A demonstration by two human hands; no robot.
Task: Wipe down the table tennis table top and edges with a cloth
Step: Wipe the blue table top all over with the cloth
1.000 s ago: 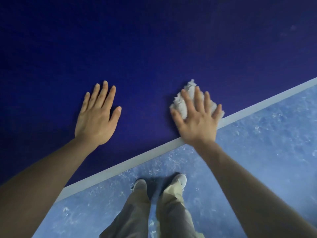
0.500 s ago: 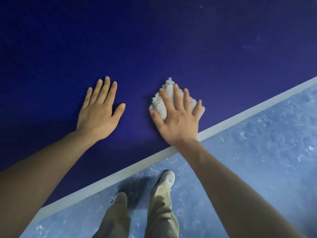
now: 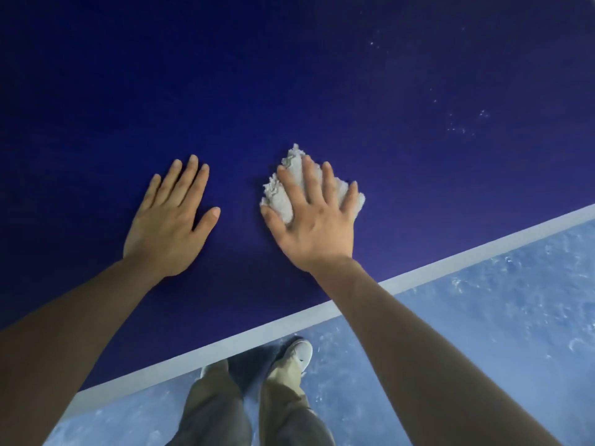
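Counted on the counter (image 3: 289,75): two hands, one cloth. Left hand (image 3: 167,220) laid flat on the bare blue top, fingers straight, holding nothing. Right hand (image 3: 314,220) pressed flat on the cloth (image 3: 280,197), fingers spread and straight, not curled round it. Cloth white and bunched, near the counter's near edge, just right of the left hand but apart from it.

White edge line (image 3: 450,265) run slantwise along the near edge, close behind the right wrist. Wide blue top left open beyond both hands toward the far side. A few pale specks (image 3: 463,127) scattered toward the far right.

Most of the cloth hidden under the palm. Below the edge, one shoe (image 3: 301,352) seen plainly on the floor (image 3: 499,317), the other mostly covered by a trouser leg. Counter's far edges and corners cut off.
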